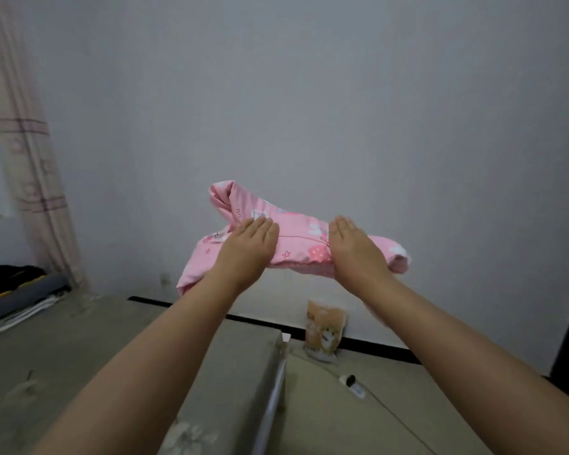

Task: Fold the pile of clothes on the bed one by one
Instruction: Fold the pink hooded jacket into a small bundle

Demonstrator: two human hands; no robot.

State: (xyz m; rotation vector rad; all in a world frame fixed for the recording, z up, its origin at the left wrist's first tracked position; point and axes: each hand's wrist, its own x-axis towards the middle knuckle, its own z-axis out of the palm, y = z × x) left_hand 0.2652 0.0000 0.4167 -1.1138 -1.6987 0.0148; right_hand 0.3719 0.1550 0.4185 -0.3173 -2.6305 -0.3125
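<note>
From the head view, the pink printed garment (296, 238) hung in the air before the grey wall (342, 93), well above the bed (79, 349). Its long axis ran left to right, dipping toward the right; the left end rose in a loose fold and a tail drooped at the lower left.

My left hand (250, 241) lay flat on top of the cloth, fingers straight and together, pointing away from me. My right hand (352, 244) lay the same way on the right part, palm down. My thumbs were hidden under the fabric, so I could not tell how either grip held beneath. Both forearms stretched forward, converging.

Below, a brown patterned bag (326, 326) stood against the wall on the floor (358, 421), and a curtain (30, 159) hung at left.
</note>
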